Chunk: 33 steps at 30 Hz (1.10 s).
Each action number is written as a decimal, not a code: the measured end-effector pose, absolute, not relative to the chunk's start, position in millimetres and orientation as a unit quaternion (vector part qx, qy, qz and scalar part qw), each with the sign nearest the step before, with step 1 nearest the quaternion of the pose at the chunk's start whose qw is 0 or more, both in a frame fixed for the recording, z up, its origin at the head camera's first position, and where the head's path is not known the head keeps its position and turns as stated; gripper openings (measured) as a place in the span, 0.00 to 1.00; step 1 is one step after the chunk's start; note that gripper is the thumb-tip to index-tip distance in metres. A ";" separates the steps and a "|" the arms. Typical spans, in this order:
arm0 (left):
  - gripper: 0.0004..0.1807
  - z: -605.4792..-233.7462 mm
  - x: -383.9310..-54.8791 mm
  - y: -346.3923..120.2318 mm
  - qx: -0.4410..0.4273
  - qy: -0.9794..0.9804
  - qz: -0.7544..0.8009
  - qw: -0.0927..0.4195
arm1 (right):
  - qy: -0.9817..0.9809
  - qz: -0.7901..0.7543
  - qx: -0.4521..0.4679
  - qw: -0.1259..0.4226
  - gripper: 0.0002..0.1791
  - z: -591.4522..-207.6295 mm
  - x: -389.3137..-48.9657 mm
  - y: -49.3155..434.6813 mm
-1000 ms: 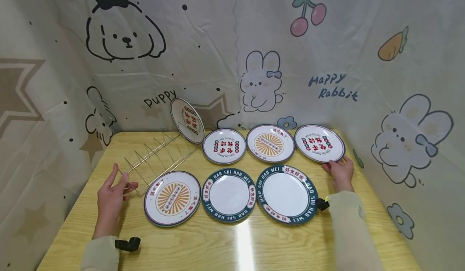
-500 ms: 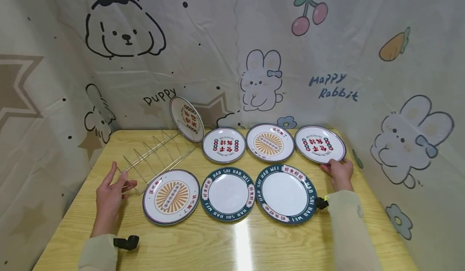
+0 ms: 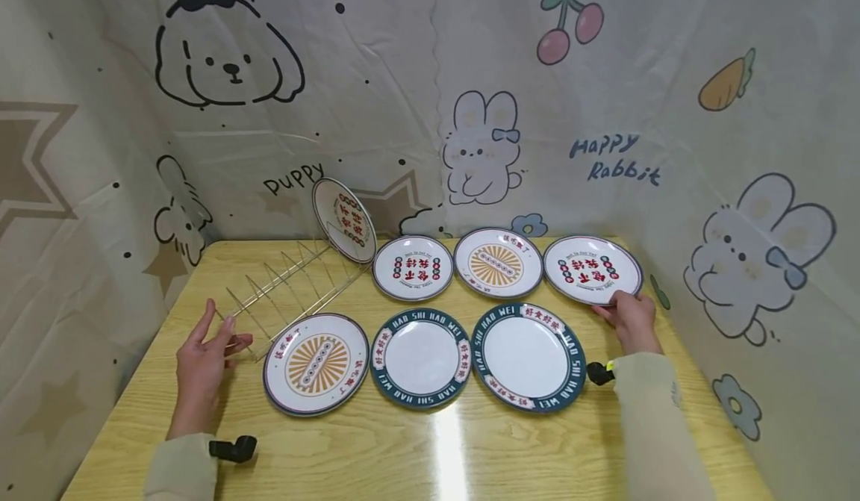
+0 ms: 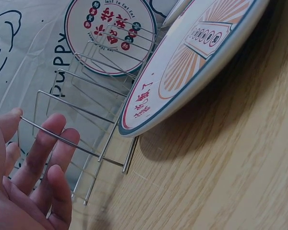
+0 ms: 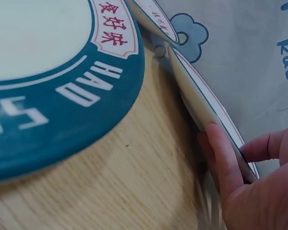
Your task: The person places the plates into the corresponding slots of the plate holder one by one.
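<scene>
My left hand point(image 3: 201, 366) holds the near end of a wire plate rack point(image 4: 76, 106), thumb at the end wire's corner and fingers behind it. A white plate with red lettering point(image 3: 345, 219) stands upright at the rack's far end. At the back right, my right hand point(image 3: 633, 318) pinches the rim of another white plate with red lettering point(image 3: 591, 268), thumb on top and fingers underneath. That plate tilts, its gripped side raised over the table in the right wrist view. Beside the rack lies an orange sunburst plate point(image 3: 317, 364).
Two green-rimmed plates point(image 3: 422, 359) point(image 3: 529, 357) lie in the front row. Behind them are a small red-lettered plate point(image 3: 413, 268) and another sunburst plate point(image 3: 499, 263). A printed curtain point(image 3: 403, 75) closes off the back and sides of the wooden table point(image 3: 336, 456).
My right hand has shifted slightly, its thumb now over the plate's rim, and that plate's near right side has come up a little. The left hand and rack stay put.
</scene>
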<state>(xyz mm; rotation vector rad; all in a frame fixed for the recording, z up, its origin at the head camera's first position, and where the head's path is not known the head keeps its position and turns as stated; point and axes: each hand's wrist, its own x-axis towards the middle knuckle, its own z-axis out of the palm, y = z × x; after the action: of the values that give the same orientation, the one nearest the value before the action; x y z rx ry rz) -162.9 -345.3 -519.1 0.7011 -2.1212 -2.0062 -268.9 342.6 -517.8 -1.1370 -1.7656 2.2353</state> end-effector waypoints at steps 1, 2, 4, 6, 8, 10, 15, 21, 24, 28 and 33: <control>0.37 -518.8 -162.8 -345.1 0.233 -0.704 -0.667 0.069 | -0.571 0.732 -0.370 0.035 0.44 -516.8 -268.1 343.3; 0.37 -518.5 -162.7 -344.8 0.234 -0.706 -0.665 0.067 | -0.566 0.736 -0.369 0.033 0.44 -516.1 -267.3 344.0; 0.37 -517.7 -163.0 -344.4 0.236 -0.709 -0.662 0.066 | -0.560 0.743 -0.364 0.027 0.44 -514.6 -266.2 345.0; 0.37 -517.4 -164.0 -344.1 0.235 -0.709 -0.661 0.066 | -0.558 0.746 -0.363 0.021 0.44 -512.7 -265.3 345.8; 0.37 -517.3 -164.9 -343.9 0.236 -0.709 -0.661 0.065 | -0.557 0.749 -0.359 0.017 0.44 -511.2 -264.2 347.0; 0.37 -517.8 -165.8 -343.9 0.237 -0.706 -0.664 0.064 | -0.558 0.750 -0.354 0.015 0.44 -509.5 -263.1 347.3; 0.36 -520.8 -165.1 -345.0 0.245 -0.705 -0.663 0.060 | -0.560 0.758 -0.334 0.018 0.45 -507.3 -260.4 347.6; 0.36 -522.1 -162.5 -345.4 0.246 -0.703 -0.665 0.060 | -0.549 0.773 -0.316 0.015 0.49 -504.1 -255.7 343.2; 0.35 -520.8 -161.9 -344.0 0.242 -0.701 -0.668 0.065 | -0.551 0.778 -0.302 0.016 0.50 -500.8 -253.6 340.9; 0.35 -519.4 -161.4 -342.4 0.237 -0.703 -0.667 0.070 | -0.569 0.772 -0.282 0.025 0.49 -497.7 -251.8 338.7; 0.35 -519.9 -162.1 -343.0 0.240 -0.704 -0.664 0.071 | -0.592 0.758 -0.273 0.038 0.48 -496.3 -249.6 337.1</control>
<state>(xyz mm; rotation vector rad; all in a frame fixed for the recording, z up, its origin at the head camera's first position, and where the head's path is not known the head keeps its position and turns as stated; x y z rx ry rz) -162.1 -343.0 -519.9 0.7227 -2.1182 -1.9976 -249.6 337.1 -496.3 -0.8370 -1.8153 2.3240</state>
